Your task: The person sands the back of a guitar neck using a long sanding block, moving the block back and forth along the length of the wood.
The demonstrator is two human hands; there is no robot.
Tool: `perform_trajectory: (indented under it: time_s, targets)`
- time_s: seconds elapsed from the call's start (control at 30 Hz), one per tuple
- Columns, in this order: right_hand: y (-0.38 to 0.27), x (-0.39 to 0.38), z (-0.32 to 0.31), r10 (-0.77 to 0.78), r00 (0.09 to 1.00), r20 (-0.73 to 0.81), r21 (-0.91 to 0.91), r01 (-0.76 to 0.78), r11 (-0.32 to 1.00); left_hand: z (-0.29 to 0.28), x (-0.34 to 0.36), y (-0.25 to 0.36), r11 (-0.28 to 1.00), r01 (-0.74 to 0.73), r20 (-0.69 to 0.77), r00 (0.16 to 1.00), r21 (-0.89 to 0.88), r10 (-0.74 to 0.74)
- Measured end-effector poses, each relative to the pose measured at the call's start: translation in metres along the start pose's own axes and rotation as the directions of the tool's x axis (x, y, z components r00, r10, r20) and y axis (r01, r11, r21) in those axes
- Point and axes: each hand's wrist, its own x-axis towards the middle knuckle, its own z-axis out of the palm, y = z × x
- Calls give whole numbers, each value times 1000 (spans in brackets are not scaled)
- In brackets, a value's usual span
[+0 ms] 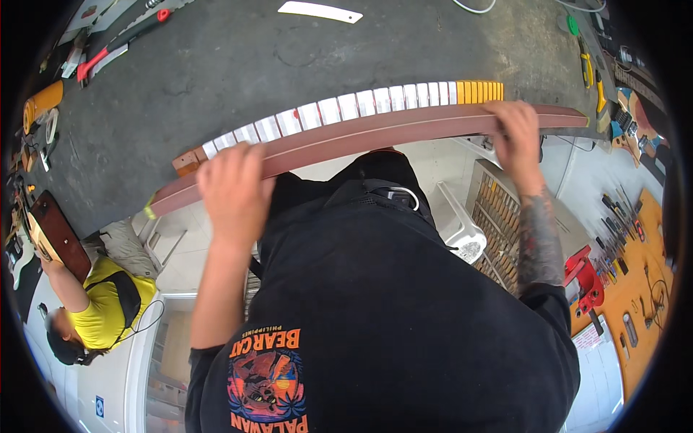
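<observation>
A long reddish-brown bar [375,136], with a pale line along it, lies along the near edge of the dark workbench [216,94]. My left hand [234,186] closes over it near its left end, fingers on the far side. Toward the other end my right hand [516,133] grips it, with fingertips over its top. Right behind the bar runs a row of small white blocks [349,107], followed by yellow ones [480,92] on the right. A brown wooden block [189,162] stands at the row's left end.
A flat white strip [320,11] lies farther back. Red-handled tool [108,58] and tape rolls [43,105] sit at the left; yellow-handled pliers [585,65] at the right. Another person in yellow [119,299] works at the far left. A white bin [465,238] stands below the bench.
</observation>
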Motion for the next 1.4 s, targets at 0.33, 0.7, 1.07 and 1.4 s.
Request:
perform_trajectory:
  time_s: [0.33, 0.7, 1.07, 1.4]
  targets:
    - [-157, 57, 61, -77, 981, -180, 97, 95, 991, -34, -77, -151, 989, 89, -27, 996, 121, -86]
    - [-30, 4, 15, -57, 997, -53, 1, 57, 998, -1, -20, -29, 999, 39, -6, 999, 23, -39]
    - [-30, 3, 9, -15, 1000, 4, 34, 15, 999, -1, -19, -24, 999, 38, -3, 999, 24, -38]
    - [-174, 61, 51, -45, 995, -93, 134, 57, 989, -35, -84, -148, 988, 121, -23, 993, 96, -119]
